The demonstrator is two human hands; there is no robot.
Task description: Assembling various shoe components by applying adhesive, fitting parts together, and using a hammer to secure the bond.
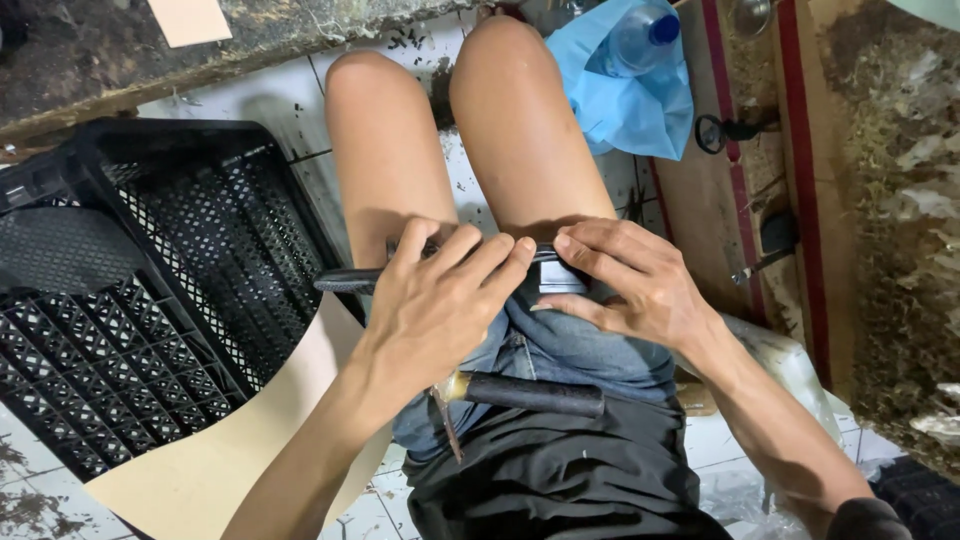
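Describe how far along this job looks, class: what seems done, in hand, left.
Done: nothing finished shows; the black crate looks empty. In hand: left hand and right hand grip a dark flat strip across the thighs. Left: cannot tell; a black-handled knife rests in the lap.

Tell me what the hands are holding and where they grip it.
Both hold a dark flat strip across the thighs: the left hand wraps its middle, the right hand pinches the right end.

A black crate [150,300] crowded my left side, a blue bag [625,95] lay past my knees, and tiled floor [260,100] between stayed open.
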